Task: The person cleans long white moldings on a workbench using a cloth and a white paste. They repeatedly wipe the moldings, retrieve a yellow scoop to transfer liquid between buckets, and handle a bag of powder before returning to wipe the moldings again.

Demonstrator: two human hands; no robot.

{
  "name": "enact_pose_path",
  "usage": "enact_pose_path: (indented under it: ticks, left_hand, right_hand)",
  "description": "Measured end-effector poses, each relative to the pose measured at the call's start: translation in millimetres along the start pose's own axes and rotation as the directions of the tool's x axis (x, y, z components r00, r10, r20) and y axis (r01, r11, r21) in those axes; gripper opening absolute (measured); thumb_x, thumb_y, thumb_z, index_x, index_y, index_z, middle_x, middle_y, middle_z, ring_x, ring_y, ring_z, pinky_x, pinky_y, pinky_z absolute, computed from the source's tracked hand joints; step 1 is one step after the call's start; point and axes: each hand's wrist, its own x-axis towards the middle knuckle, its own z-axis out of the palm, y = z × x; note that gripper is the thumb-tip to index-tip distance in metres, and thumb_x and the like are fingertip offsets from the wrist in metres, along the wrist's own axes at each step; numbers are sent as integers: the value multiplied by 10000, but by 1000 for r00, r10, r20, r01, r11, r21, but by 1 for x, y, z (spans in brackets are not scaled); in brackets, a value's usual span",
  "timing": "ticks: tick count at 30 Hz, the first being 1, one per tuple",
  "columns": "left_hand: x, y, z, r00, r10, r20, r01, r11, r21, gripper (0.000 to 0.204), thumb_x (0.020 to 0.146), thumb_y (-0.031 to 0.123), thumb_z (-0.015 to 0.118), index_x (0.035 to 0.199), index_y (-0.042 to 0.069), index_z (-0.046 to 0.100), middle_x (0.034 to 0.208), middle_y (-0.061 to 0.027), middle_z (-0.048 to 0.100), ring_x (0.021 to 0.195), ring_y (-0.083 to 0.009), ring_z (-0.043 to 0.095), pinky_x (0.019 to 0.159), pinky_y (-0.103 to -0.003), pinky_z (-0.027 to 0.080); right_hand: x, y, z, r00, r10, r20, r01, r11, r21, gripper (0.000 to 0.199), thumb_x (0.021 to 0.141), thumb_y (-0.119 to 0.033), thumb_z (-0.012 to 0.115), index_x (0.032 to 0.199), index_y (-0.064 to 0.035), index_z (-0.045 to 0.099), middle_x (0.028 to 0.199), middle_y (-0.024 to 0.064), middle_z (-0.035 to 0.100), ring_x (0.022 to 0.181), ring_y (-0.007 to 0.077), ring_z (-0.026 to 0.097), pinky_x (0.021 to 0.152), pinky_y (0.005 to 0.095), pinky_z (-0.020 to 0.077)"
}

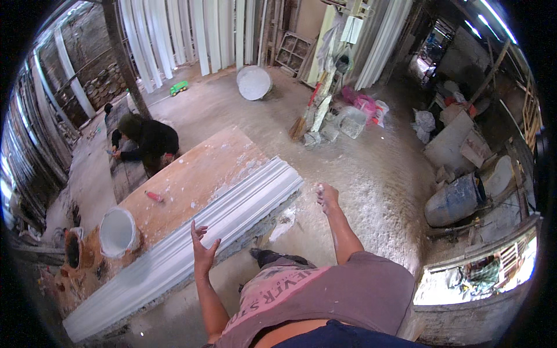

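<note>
My left hand [204, 246] is raised over the near edge of a long white plaster moulding [214, 217], its fingers apart and nothing in it. The moulding has lengthwise ridges and lies slantwise along the near side of a wide brownish board [197, 168]. Beyond the moulding's far right end, my right hand [328, 197] is out over the floor with its fingers curled in. White residue marks those fingers; whether they hold anything is hidden. A white bucket [118, 233] stands at the board's left part, and a small red bottle [154, 196] lies on the board.
An orange-brown bucket [76, 248] stands left of the white one. Past the board, another person [145, 139] crouches. A round white tub [254, 83], a green toy truck [178, 87] and a broom [299, 127] are farther back. A blue barrel [455, 200] lies at right.
</note>
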Motion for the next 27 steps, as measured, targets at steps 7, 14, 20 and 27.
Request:
enact_pose_path:
  ticks: [7, 14, 20, 27]
  left_hand:
    - [73, 10, 21, 994, 36, 106, -30, 998, -59, 906, 726, 99, 738, 1442, 89, 183, 1144, -123, 527, 1068, -238, 505, 951, -401, 390]
    - [133, 13, 18, 990, 46, 135, -49, 999, 17, 868, 740, 48, 713, 1438, 75, 199, 1101, -118, 532, 1028, -236, 515, 952, -372, 397]
    - [154, -11, 11, 998, -31, 52, 35, 997, -73, 797, 778, 62, 687, 1429, 69, 226, 1104, -131, 533, 1031, -222, 525, 937, -361, 416]
    - [145, -42, 32, 958, -198, 210, 211, 977, -41, 742, 812, 97, 672, 1421, 94, 249, 1146, -123, 541, 1043, -219, 529, 925, -360, 425]
  right_hand:
    - [93, -17, -63, 992, -100, 77, 68, 937, 342, 265, 861, -321, 564, 934, -67, 584, 626, 17, 497, 473, 117, 472, 411, 268, 398]
    - [117, 3, 1, 991, -46, -123, 27, 988, -155, 195, 852, -239, 568, 936, -64, 592, 691, 40, 553, 579, 186, 552, 505, 352, 483]
    - [156, -16, 55, 869, -434, -238, 352, 880, -319, 191, 877, -230, 547, 775, -70, 568, 591, 22, 522, 466, 123, 491, 413, 284, 403]
    - [251, 6, 82, 865, -482, 144, 300, 266, -916, 412, 787, -298, 651, 1082, -16, 598, 855, 194, 648, 741, 304, 645, 627, 395, 501]
